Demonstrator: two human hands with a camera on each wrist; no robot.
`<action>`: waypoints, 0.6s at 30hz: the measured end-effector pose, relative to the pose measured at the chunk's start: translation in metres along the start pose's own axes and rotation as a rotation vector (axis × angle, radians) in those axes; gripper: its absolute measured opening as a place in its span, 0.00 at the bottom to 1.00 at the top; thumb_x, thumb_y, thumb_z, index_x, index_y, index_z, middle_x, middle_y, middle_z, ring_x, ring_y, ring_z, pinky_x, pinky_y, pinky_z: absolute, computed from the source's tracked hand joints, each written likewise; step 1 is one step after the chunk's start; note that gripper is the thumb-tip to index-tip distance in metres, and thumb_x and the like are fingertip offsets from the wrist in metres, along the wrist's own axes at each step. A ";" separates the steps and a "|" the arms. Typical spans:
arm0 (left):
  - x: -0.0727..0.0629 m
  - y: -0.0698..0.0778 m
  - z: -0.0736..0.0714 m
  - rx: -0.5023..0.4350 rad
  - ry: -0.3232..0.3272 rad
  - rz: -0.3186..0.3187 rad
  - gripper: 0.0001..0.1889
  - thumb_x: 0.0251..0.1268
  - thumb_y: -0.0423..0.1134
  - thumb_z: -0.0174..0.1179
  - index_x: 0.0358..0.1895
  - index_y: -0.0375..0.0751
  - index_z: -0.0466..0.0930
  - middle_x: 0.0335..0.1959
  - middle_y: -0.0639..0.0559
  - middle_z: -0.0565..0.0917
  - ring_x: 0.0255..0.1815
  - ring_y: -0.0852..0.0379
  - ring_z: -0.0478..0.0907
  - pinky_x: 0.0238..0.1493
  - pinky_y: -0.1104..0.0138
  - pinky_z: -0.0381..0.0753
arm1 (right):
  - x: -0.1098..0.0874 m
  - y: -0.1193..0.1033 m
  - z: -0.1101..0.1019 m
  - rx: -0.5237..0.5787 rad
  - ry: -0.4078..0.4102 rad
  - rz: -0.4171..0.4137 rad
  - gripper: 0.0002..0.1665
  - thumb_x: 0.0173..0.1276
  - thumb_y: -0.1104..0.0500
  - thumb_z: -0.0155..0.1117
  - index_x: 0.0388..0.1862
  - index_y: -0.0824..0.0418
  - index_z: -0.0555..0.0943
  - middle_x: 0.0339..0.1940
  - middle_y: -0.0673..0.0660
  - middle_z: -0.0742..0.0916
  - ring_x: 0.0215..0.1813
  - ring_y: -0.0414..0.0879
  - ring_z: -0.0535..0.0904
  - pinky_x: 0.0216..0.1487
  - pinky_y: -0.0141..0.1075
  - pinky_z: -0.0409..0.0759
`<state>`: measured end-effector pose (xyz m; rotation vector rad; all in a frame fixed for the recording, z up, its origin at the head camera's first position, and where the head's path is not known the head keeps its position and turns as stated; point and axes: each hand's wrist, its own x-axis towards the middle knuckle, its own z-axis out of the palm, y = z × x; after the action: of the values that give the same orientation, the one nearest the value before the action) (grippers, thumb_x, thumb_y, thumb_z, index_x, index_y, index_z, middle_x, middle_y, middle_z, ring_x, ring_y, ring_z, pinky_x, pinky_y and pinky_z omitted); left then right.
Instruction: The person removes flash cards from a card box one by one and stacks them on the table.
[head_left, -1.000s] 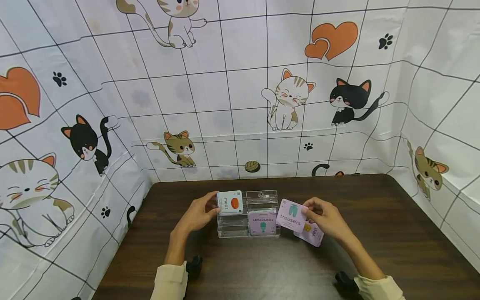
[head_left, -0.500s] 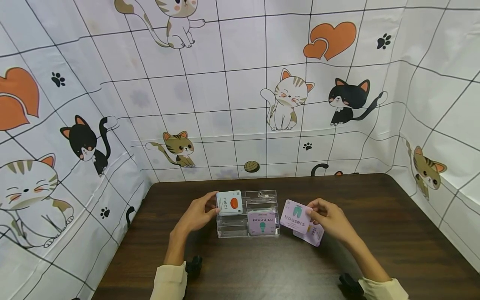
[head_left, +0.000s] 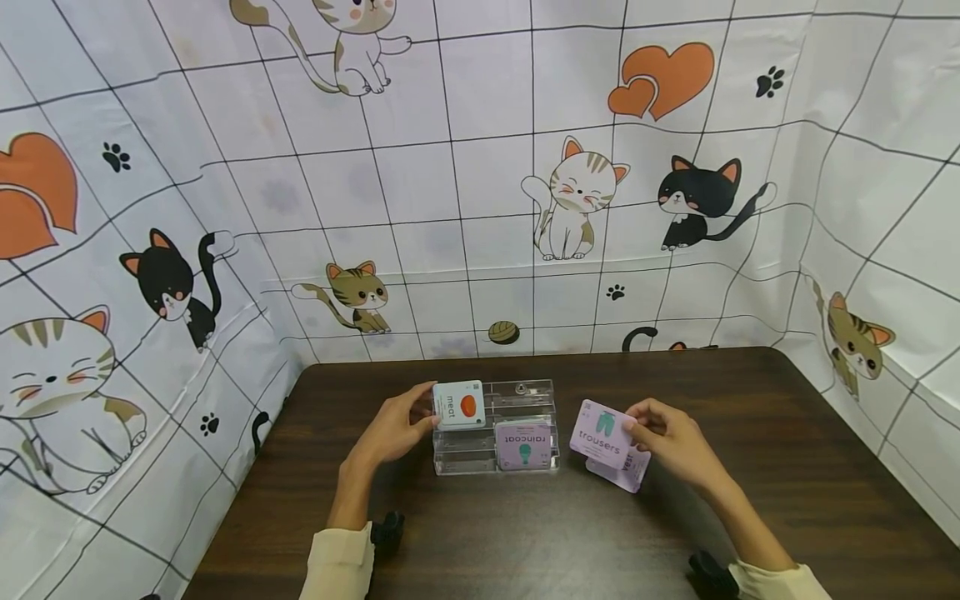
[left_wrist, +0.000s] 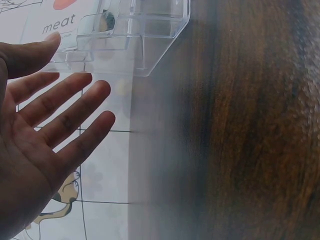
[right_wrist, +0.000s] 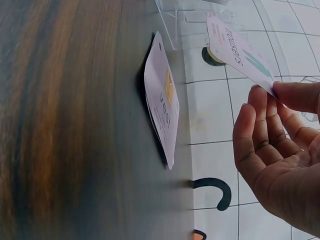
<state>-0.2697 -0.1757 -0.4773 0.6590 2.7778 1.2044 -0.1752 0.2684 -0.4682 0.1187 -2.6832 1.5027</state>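
A clear stepped plastic card holder point(head_left: 465, 462) stands on the dark wooden table. A white "meat" card point(head_left: 460, 406) sits at its upper left, a lilac "raincoat" card point(head_left: 523, 446) at its lower right. My left hand point(head_left: 397, 429) holds the holder's left side, its thumb at the meat card's edge; in the left wrist view the other fingers point(left_wrist: 75, 132) spread out below. My right hand point(head_left: 675, 442) pinches the right corner of a lilac "trousers" card point(head_left: 600, 433) between thumb and fingertips. That card hangs above a lilac "vest" card point(right_wrist: 162, 102) lying on the table, partly covering it in the head view.
The dark brown wooden table point(head_left: 540, 542) has rounded far corners. Behind and beside it hangs a white gridded cloth point(head_left: 472, 183) printed with cats, hearts and paw prints. Dark straps with cameras point(head_left: 386, 533) sit at the wrists.
My right hand has moved to the right with the trousers card, away from the holder and farther over the vest card. The left hand, holder and other cards have stayed put.
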 end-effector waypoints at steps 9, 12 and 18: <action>0.000 0.000 -0.001 -0.011 -0.005 0.004 0.34 0.77 0.35 0.67 0.81 0.36 0.67 0.63 0.40 0.86 0.58 0.44 0.88 0.59 0.49 0.87 | -0.007 0.004 -0.008 -0.046 0.025 -0.001 0.11 0.80 0.59 0.67 0.51 0.66 0.83 0.40 0.58 0.90 0.37 0.39 0.86 0.40 0.36 0.87; 0.000 0.001 -0.001 -0.012 -0.003 0.001 0.34 0.77 0.35 0.66 0.81 0.36 0.67 0.63 0.40 0.85 0.58 0.44 0.88 0.58 0.49 0.87 | -0.008 0.005 -0.010 -0.061 0.037 0.004 0.10 0.80 0.59 0.67 0.52 0.66 0.83 0.40 0.58 0.90 0.38 0.40 0.86 0.40 0.35 0.87; 0.000 0.001 -0.001 -0.013 -0.004 0.003 0.33 0.77 0.34 0.66 0.81 0.36 0.67 0.62 0.40 0.86 0.58 0.44 0.88 0.57 0.50 0.87 | -0.010 0.009 -0.013 -0.072 0.049 0.011 0.11 0.80 0.59 0.67 0.51 0.67 0.82 0.38 0.58 0.89 0.36 0.43 0.86 0.38 0.32 0.84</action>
<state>-0.2696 -0.1760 -0.4762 0.6644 2.7636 1.2195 -0.1662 0.2846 -0.4696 0.0620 -2.6997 1.3903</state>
